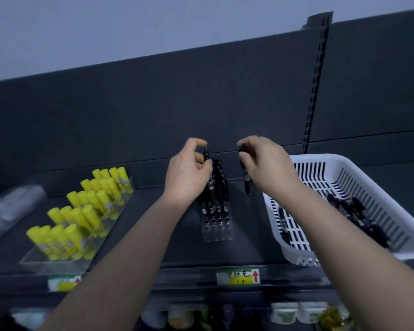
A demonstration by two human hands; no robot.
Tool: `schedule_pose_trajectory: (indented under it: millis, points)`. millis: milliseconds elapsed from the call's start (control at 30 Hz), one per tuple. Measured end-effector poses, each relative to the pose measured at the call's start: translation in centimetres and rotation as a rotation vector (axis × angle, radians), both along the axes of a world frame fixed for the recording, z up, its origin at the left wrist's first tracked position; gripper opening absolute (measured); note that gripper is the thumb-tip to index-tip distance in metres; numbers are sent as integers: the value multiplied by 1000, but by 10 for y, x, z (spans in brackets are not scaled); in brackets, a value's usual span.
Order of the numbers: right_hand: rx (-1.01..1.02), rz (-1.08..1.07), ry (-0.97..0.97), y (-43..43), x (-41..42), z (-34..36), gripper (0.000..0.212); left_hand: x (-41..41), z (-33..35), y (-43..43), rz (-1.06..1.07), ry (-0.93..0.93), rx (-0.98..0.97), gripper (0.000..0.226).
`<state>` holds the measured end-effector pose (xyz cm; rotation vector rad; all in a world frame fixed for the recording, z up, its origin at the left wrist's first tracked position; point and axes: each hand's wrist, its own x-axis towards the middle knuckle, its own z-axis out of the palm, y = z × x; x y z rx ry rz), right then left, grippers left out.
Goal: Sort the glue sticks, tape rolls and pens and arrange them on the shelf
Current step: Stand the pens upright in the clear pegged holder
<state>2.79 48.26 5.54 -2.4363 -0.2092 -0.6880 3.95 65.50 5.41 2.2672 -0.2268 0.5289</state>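
yellow glue sticks (81, 211) upright in a clear tray (55, 261) at nine o'clock on the shelf (249, 247), left hand (189, 170) — grip pinched on a black pen (206, 155) over the clear pen stand (216, 231), right hand (265, 161) — grip pinching a second pen (246, 182), white basket (304, 158) of pens (359, 216) at three o'clock

Shop: slotted shelf upright (317, 75), price labels (238, 276) on shelf edge (187, 274).

Head cam, one wide view, facing forward and down.
Looks from close above onto the shelf (249, 235); back panel (153, 103) rises mid-frame, wall (105, 25) on top; both arms (129, 259) enter from the bottom edge.
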Motion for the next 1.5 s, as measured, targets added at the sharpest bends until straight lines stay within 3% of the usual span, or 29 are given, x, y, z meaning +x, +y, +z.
schedule_pose_trajectory:
  millis: [367, 533, 833, 1067, 1500]
  points:
    - [132, 90, 10, 41, -7, -39, 21, -3, -53, 33, -95, -69, 61, 29]
    - [170, 88, 33, 42, -8, -49, 22, -4, -63, 32, -77, -100, 174, 28]
    - [230, 91, -2, 47, -9, -50, 22, -7, -63, 33, -5, -19, 284, 17]
    - [230, 134, 23, 58, -4, -52, 25, -6, -58, 42, -46, 35, 138, 40]
    - [171, 142, 62, 69, 6, -52, 25, 1, -39, 59, 110, -15, 179, 31]
